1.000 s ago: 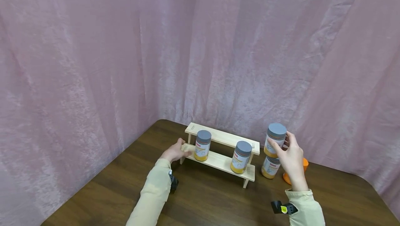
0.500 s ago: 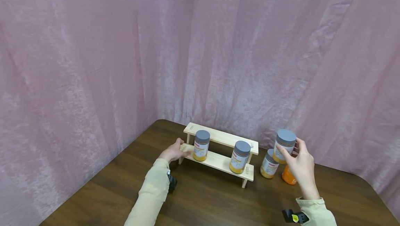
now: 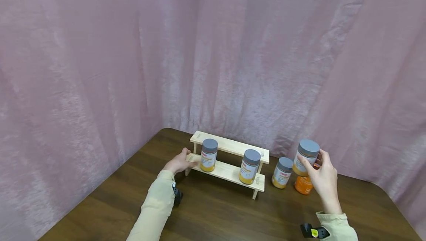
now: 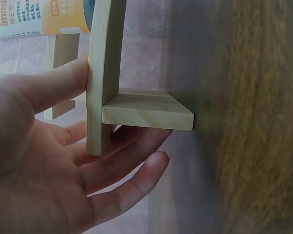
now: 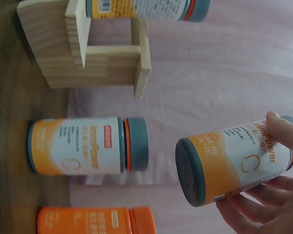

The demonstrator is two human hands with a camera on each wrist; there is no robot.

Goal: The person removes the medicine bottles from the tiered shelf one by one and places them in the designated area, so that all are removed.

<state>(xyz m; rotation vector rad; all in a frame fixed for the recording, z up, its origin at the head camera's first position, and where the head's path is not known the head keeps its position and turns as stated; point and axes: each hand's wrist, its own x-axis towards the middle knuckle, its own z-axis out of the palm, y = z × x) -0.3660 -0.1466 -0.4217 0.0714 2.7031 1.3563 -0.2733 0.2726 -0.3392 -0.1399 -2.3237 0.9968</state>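
My right hand (image 3: pixel 324 181) grips a supplement jar (image 3: pixel 307 157) with a grey-blue lid and a white and yellow label, held in the air. In the right wrist view the held jar (image 5: pixel 236 161) is tilted, thumb on one side and fingers on the other. My left hand (image 3: pixel 179 162) holds the left end of a two-tier wooden rack (image 3: pixel 223 171). The left wrist view shows the thumb on the upper face of the lower plank (image 4: pixel 105 73) and the fingers round its end and leg. Two matching jars, the left (image 3: pixel 209 156) and the right (image 3: pixel 249 167), stand on the lower tier.
Right of the rack a similar jar (image 3: pixel 282 173) stands upright on the brown wooden table (image 3: pixel 213 215). Beside it is an orange bottle (image 3: pixel 303 185), partly hidden by the held jar. A pink curtain (image 3: pixel 233 56) hangs behind the table.
My right hand has carried the jar rightward and slightly down, from above the standing jar to in front of the orange bottle. The left hand stays on the rack; the view shifts slightly.
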